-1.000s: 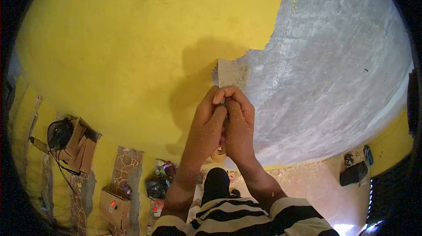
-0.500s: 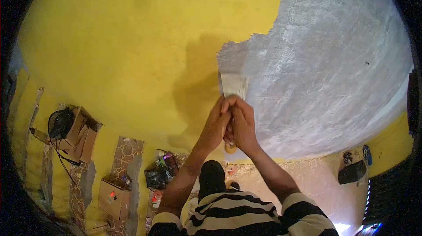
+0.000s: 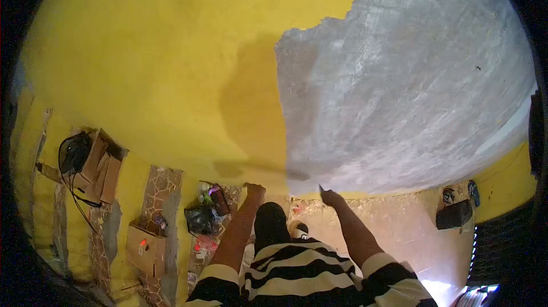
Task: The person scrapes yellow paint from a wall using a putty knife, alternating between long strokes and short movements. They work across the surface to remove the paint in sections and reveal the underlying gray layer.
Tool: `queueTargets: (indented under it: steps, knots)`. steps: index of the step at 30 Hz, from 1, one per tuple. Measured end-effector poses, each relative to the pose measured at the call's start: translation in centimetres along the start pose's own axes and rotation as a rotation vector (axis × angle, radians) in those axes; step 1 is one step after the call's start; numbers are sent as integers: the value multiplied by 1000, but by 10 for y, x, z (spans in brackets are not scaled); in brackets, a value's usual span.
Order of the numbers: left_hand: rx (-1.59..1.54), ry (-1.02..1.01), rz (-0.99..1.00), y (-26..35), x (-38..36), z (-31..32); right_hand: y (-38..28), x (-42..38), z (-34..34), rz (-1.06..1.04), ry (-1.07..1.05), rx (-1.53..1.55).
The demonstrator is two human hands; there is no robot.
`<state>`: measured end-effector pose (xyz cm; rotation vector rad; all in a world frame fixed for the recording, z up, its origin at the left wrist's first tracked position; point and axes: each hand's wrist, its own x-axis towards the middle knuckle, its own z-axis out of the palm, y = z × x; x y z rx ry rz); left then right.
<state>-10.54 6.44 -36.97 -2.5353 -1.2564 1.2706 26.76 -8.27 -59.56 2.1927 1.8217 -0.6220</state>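
My right hand [image 3: 333,198] is closed low in front of the wall, on a scraper [image 3: 321,188] whose dark blade shows edge-on, pointing up; its handle is hidden in the fist. Apart from it, my left hand [image 3: 254,191] is held low on the left with curled fingers; what they hold, if anything, I cannot make out. Before me rises the wall, with yellow paint [image 3: 148,61] on the left and a bared grey area [image 3: 399,78] on the right. A ragged edge divides the two at the top, and a straighter one runs downward.
Low on the left are cardboard boxes [image 3: 147,250], a black mesh item [image 3: 74,153] with a cord, and a dark plastic bag [image 3: 200,220]. Paint bits lie on the floor [image 3: 388,227] along the wall. A dark box [image 3: 455,214] stands at the right.
Both hands were together on the scraper against the wall. They have come apart and dropped lower; the scraper has left the wall with my right hand. The view has shifted slightly.
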Motion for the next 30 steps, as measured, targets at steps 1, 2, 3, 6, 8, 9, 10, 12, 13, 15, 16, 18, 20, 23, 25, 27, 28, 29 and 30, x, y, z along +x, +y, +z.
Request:
queueTargets:
  steps: [1, 2, 3, 6, 8, 9, 10, 12, 13, 15, 16, 18, 20, 23, 25, 27, 28, 29, 30]
  knots:
    - [-2, -4, 5, 3, 3, 2, -62, -29, -91, -126, 30, 127]
    - [-403, 95, 72, 10, 6, 10, -68, -45, -116, -139, -58, 38]
    - [-805, 196, 134, 15, 10, 13, -72, -50, -123, -131, -68, 42]
    - [-981, 203, 182, 23, 33, 1, -82, -44, -141, -186, -242, 165]
    - [-1046, 259, 110, 28, 46, 24, -86, -44, -138, -198, -188, 142]
    - [-727, 289, 41, 28, 66, 45, -81, -41, -136, -207, -123, 101]
    - [-404, 315, -25, 28, 78, 54, -73, -26, -116, -124, -52, 198]
    - [-288, 247, -56, 13, 29, 18, -73, -49, -152, -275, -86, 168]
    - [-181, 180, -89, 10, 10, 1, -71, -59, -172, -429, -122, 127]
    - [-94, 197, 89, -8, 31, 24, -70, -59, -175, -293, -244, 275]
    - [-592, 216, 211, -12, 44, 44, -63, -44, -157, -495, -73, 426]
    - [-1091, 218, 329, -18, 67, 67, -76, -79, -200, -513, 113, 609]
    - [-1303, 53, 496, -23, 77, 76, -70, -64, -200, -623, 226, 510]
    - [-1705, -25, 493, -10, 73, 56, -81, -91, -232, -563, 321, 717]
    - [-1657, 178, 729, 4, 71, 51, -59, -63, -201, -644, 434, 680]
    - [-1595, 398, 945, 13, 69, 44, -57, -86, -222, -402, 304, 712]
    - [-1701, 225, 809, 20, 69, 36, -55, -91, -224, -294, 173, 918]
    - [-1793, 48, 666, 30, 71, 30, -55, -89, -220, -125, 63, 964]
    - [-1802, 33, 661, 36, 67, 32, -53, -90, -213, -117, 49, 965]
